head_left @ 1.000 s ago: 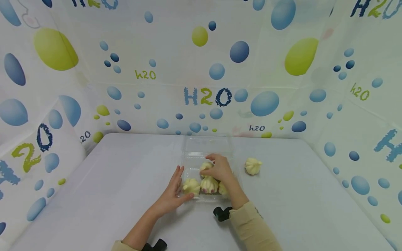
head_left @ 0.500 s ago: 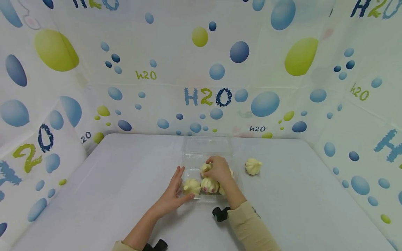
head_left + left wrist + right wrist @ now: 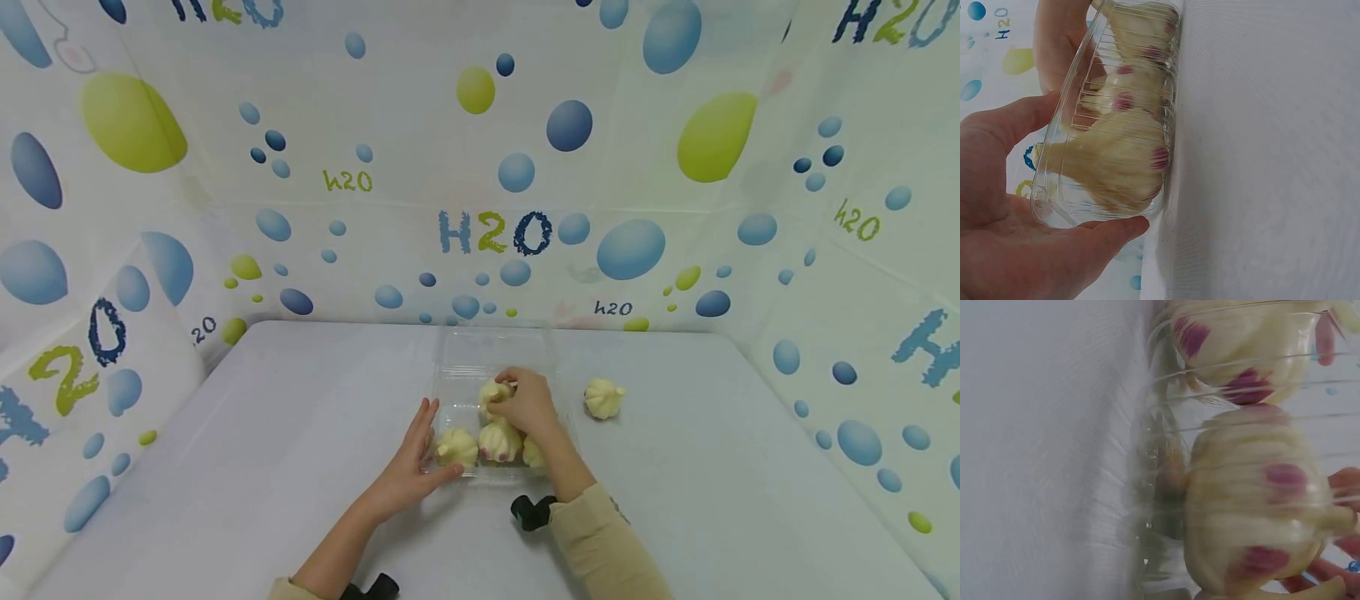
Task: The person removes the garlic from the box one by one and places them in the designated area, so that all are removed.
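A clear plastic clamshell box [image 3: 468, 478] stands mid-table, lid [image 3: 495, 346] folded back. Cream garlic bulbs with purple marks lie in its front row: one at left [image 3: 455, 448], one in the middle [image 3: 499, 443], a right one partly covered by the wrist. My right hand [image 3: 528, 407] pinches another garlic bulb [image 3: 492, 392] in the back row, between thumb and fingers. Around the box's front left corner my left hand [image 3: 408, 473] rests, fingers straight along the side; in the left wrist view its thumb touches the rim. The back right is hidden by my right hand.
One loose garlic bulb [image 3: 603, 398] lies on the white table [image 3: 675, 467], right of the box. Black camera mounts [image 3: 531, 512] sit at both wrists. A patterned curtain [image 3: 405, 125] surrounds the table at the back and sides.
The right hand dips slightly, then rises a little, still on the back-row garlic bulb. The left hand and the box stay put.
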`<action>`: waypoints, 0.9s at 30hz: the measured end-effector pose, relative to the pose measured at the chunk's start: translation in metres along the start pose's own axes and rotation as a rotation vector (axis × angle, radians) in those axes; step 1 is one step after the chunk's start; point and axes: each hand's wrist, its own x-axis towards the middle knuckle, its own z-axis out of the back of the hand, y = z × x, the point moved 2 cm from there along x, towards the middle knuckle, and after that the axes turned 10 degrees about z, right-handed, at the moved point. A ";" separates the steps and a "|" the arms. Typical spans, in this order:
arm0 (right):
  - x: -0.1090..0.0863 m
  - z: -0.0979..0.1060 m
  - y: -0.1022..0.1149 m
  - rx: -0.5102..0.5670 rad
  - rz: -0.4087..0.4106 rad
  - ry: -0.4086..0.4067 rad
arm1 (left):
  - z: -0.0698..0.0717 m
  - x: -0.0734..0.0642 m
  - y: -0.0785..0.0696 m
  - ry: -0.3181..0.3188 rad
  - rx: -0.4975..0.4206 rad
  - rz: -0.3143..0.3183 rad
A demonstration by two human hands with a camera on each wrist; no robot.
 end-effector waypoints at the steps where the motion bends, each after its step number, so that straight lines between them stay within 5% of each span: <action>1: 0.000 0.001 0.000 0.018 -0.002 -0.008 | 0.000 0.000 0.000 0.000 0.000 0.000; 20: -0.008 0.035 0.013 0.300 0.060 -0.137 | 0.001 0.003 0.003 -0.010 0.001 -0.013; 27: -0.008 0.039 0.000 0.375 0.034 -0.173 | 0.002 0.004 0.004 -0.012 0.008 -0.023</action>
